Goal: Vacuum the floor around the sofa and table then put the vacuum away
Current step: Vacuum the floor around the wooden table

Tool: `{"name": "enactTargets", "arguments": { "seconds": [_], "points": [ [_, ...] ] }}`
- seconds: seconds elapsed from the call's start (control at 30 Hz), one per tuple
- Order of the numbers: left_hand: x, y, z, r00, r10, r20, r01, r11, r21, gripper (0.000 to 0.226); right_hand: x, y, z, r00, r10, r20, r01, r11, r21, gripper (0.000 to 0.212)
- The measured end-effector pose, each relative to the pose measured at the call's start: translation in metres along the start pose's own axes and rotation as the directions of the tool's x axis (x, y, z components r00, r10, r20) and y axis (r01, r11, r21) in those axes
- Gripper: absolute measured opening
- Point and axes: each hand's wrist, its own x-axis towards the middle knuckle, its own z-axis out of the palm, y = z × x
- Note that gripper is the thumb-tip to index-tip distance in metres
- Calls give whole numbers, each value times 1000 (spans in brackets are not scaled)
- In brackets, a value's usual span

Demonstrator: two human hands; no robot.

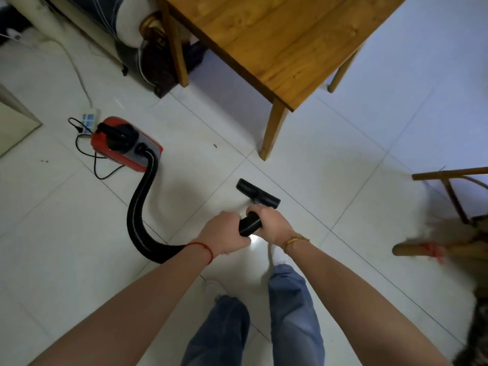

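A: So, surface first? Left to right.

B: White tiled floor (343,180), glossy, dark grout lines. Far left a power strip (91,118) lies on the tiles, white cable running up toward the sofa (87,17) at top left. Just beside the strip sits the vacuum (126,143), a red canister with a black handle, its thin black cord looped on the floor next to it.

A: Centre?

B: Wooden table (277,40) fills the top middle, one leg planted near a tile joint. A dark speck lies on the tiles between canister and that leg. Far right: edge of a wooden chair frame (449,180), blurred, and a broom (422,250) with red binding lying low.

A: Hose and grip?

B: Black ribbed hose (142,207) leaves the canister, curves down and passes under the left wrist. Left hand (227,231) is wrapped tight on the hose, red string on the wrist. Right hand (272,223) is clenched on the hose end just ahead of the left, gold bracelet on the wrist.

A: Nozzle?

B: Black floor head (257,192) flat on the tiles, directly beyond the right hand, short of the table leg. Wand between them is mostly hidden by the hands.

A: Operator?

B: Jeans and white shoes below the hands.
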Motion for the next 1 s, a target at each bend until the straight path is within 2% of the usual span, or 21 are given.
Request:
{"name": "enactTargets", "arguments": {
  "seconds": [0.2,0.37,0.6,0.8,1.0],
  "points": [
    [38,66,26,999,33,-43,-30,997,71,19,-14,66,-44,999,26,-44,-24,999,45,23],
    [81,125,32,998,27,-56,-22,996,89,16,-8,121,-91,997,-10,-71,11,1000,20,30],
    [135,196,35,997,-20,-68,18,1000,-24,15,9,185,-168,996,-93,12,94,995,-35,32],
    [173,254,22,995,-3,-101,8,999,51,18,21,232,-212,997,-76,-31,76,997,-5,27],
    [212,291,23,992,-67,-106,70,997,18,20,44,268,-246,994,-105,-19,104,993,-51,24]
  ]
}}
